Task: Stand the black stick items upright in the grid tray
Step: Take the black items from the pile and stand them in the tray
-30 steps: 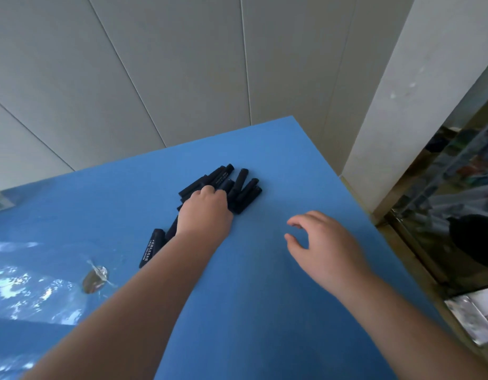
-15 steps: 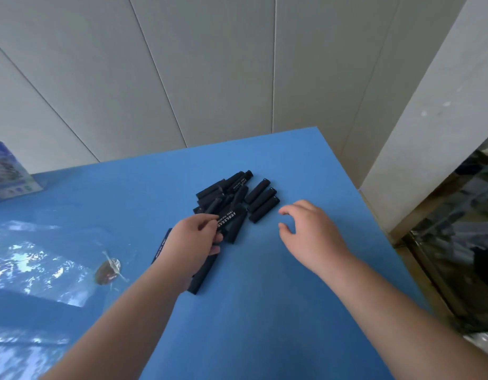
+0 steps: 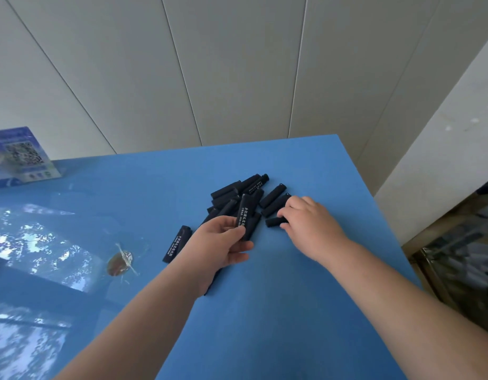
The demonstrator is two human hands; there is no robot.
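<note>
Several black sticks with white lettering lie in a loose pile (image 3: 237, 192) on the blue table (image 3: 278, 311). My left hand (image 3: 221, 245) grips a small bunch of black sticks (image 3: 245, 215), their ends poking up past my fingers and out below my wrist. My right hand (image 3: 310, 223) pinches one short black stick (image 3: 274, 221) at the pile's right side, low on the table. Another black stick (image 3: 177, 244) lies alone to the left of my left hand. No grid tray is in view.
A blue printed box (image 3: 23, 157) with a QR code stands at the far left by the wall. A glossy reflective patch with a small brown object (image 3: 119, 263) covers the table's left part. The table's right edge (image 3: 374, 204) drops off beside a white pillar.
My right hand has moved left onto the pile and pinched a stick. My left hand has lifted its bunch of sticks slightly up from the table.
</note>
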